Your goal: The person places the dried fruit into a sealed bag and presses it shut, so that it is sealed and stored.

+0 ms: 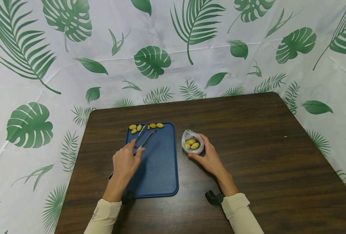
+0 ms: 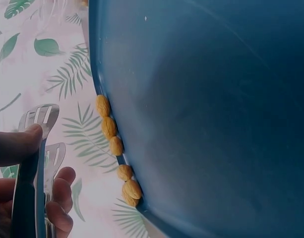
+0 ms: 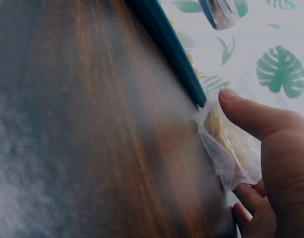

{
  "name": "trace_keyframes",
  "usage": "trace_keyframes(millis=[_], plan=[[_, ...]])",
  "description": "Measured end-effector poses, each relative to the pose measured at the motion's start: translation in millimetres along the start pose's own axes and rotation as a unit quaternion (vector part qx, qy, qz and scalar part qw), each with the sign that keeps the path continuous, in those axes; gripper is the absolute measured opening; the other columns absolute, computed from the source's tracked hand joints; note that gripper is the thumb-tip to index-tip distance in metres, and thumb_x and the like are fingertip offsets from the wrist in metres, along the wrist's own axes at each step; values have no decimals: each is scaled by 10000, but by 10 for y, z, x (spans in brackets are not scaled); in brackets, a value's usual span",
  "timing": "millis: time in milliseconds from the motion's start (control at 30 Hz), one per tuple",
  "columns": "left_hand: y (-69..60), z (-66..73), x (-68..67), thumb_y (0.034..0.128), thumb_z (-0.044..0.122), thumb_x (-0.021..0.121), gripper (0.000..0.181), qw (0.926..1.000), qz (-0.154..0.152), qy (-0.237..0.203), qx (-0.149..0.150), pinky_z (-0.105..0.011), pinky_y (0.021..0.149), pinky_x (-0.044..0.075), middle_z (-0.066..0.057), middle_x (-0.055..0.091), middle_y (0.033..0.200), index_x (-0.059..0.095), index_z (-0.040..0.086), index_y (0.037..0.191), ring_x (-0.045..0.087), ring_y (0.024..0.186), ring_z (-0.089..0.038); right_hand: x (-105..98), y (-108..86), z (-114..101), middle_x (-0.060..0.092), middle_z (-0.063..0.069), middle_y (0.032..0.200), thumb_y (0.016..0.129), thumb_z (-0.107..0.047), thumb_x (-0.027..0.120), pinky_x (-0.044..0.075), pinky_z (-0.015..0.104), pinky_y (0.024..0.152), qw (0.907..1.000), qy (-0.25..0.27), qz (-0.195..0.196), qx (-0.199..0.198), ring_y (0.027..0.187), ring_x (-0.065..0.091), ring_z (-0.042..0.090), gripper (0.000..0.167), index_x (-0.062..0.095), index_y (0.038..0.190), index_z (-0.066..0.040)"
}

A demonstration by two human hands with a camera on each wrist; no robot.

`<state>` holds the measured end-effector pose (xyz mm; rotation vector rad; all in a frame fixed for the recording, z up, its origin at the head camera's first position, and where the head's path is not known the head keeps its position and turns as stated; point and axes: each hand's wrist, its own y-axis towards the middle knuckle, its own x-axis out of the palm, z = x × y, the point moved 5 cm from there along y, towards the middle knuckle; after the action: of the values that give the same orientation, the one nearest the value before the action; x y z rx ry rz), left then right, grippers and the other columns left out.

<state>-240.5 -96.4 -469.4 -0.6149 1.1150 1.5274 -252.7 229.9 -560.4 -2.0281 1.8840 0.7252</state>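
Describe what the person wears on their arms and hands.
Left sleeve and right sleeve are pale cream, cuffed. A curved black wrist device shows on the right, a dark one on the left. Left hand and right hand are gloveless.

Metal tongs [image 1: 149,138], arms parted, slanted above blue rectangular tray [image 1: 161,165], tan oval nuts [image 1: 153,125] along the tray's far edge, clear plastic bag [image 1: 188,134], open-topped, right of tray, similar nuts [image 1: 194,146] inside

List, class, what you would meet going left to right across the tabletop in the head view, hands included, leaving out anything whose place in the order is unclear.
Left hand → blue tray → clear plastic bag → right hand → small pale speck.
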Motion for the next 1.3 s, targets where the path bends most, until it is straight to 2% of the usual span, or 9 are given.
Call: trace_keyframes(millis=[200,500,700,1300], plan=[[5,-52,5,904,278,806,481,9999,84,113,2,-483,529,520,-167,789,957,702,-48,1243,587,521,-242,3,0,4,495,126,1543,838,-364,869,361,645,1140,10000,24,-9,-34,1423,469,359,927,336,1580,-204],[18,-162,28,918,295,789,486,9994,-32,226,-258,-543,601,546,-183,785,980,695,-43,1253,692,647,-354,-1,-4,7,495,131,1547,836,-360,871,358,653,1139,10000,55,-4,-20,1427,464,374,926,340,1580,-209],[36,-244,32,932,297,772,496,9986,-107,239,-457,-573,645,554,-188,784,1012,682,-38,1287,715,719,-397,-1,-4,9,489,127,1551,840,-360,868,352,648,1148,10000,38,-39,12,1433,458,367,928,333,1582,-204],[90,-457,80,959,288,733,497,9965,-215,409,-703,-621,709,550,-227,760,1005,650,-46,1318,726,830,-460,10,2,16,478,139,1559,843,-350,868,350,657,1146,10000,21,-45,-8,1441,447,378,932,327,1585,-190]])
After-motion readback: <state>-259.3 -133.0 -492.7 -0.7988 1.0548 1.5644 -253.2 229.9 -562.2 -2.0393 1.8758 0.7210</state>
